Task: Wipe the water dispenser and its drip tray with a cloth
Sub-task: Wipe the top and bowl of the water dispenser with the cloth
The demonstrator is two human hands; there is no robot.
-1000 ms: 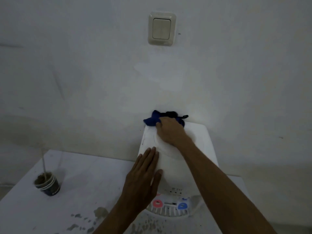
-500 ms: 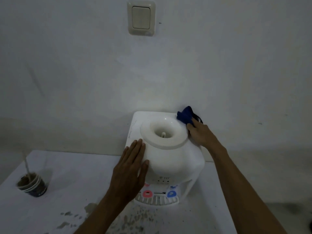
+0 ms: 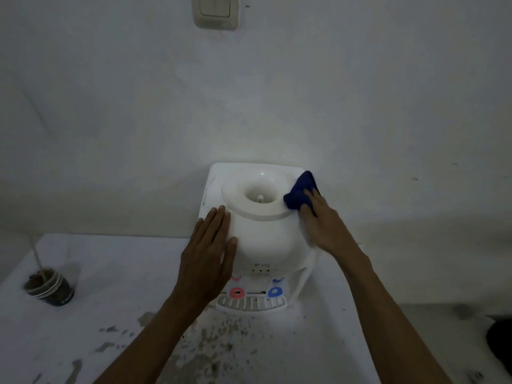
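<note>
Water dispenser (image 3: 260, 234) stands on table (image 3: 91, 273). Left hand (image 3: 206, 259) lies flat at 9 o'clock, fingers together, bracing. Right hand (image 3: 322, 221) presses blue cloth (image 3: 300, 194) at 3 o'clock (rear corner 0.5 s ago). Top-wipe step; drip tray (image 3: 250, 304) probably next.

No text can be read anywhere. The water dispenser (image 3: 263, 239) carries a small dark mark and a row of tiny dots on its near face, too blurred to make out; the dark cup (image 3: 52, 289) at the left shows pale lettering, also illegible
</note>
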